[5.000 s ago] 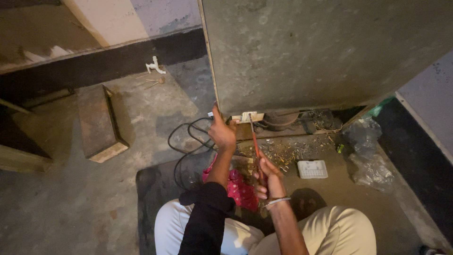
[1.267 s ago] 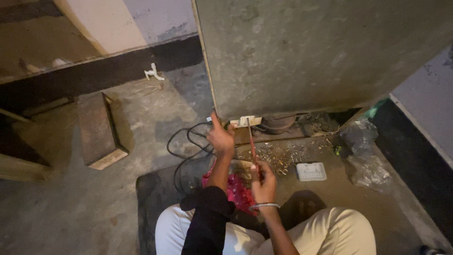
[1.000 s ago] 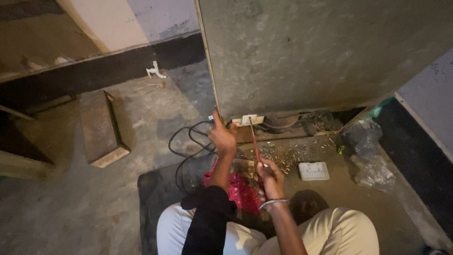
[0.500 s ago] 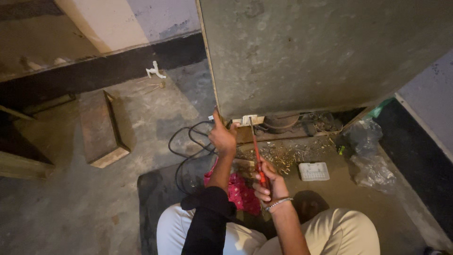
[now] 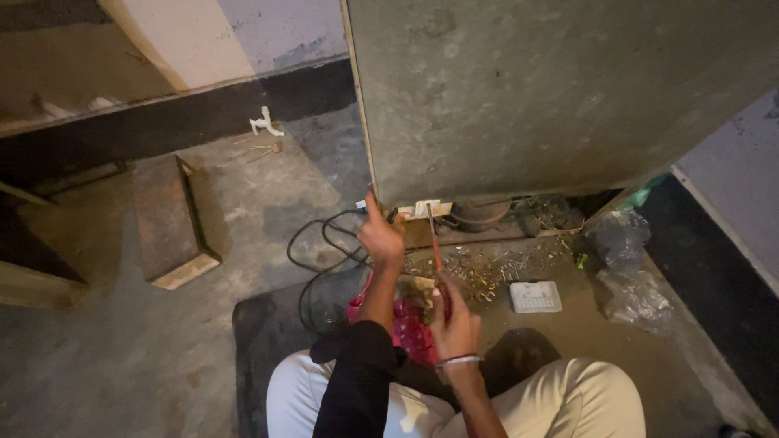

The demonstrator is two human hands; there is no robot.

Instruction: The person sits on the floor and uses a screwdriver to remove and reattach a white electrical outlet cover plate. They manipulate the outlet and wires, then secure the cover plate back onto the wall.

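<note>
The right hand [image 5: 454, 324] grips a red-handled screwdriver [image 5: 438, 259] whose tip reaches the small white fitting [image 5: 423, 209] at the bottom edge of the grey panel [image 5: 552, 89], while the left hand [image 5: 380, 235] (fingers curled, thumb raised) presses against that edge beside the black cable [image 5: 320, 259].

Repair workshop, floor level: you are sitting on bare concrete floor [image 5: 122, 357], working under a large grey metal cabinet [image 5: 552, 89]. Scattered screws and scrap [image 5: 479, 272] are lying just beyond your grip, black cable [image 5: 320, 251] coiling to its left, wooden block [image 5: 166, 223] farther left.
</note>
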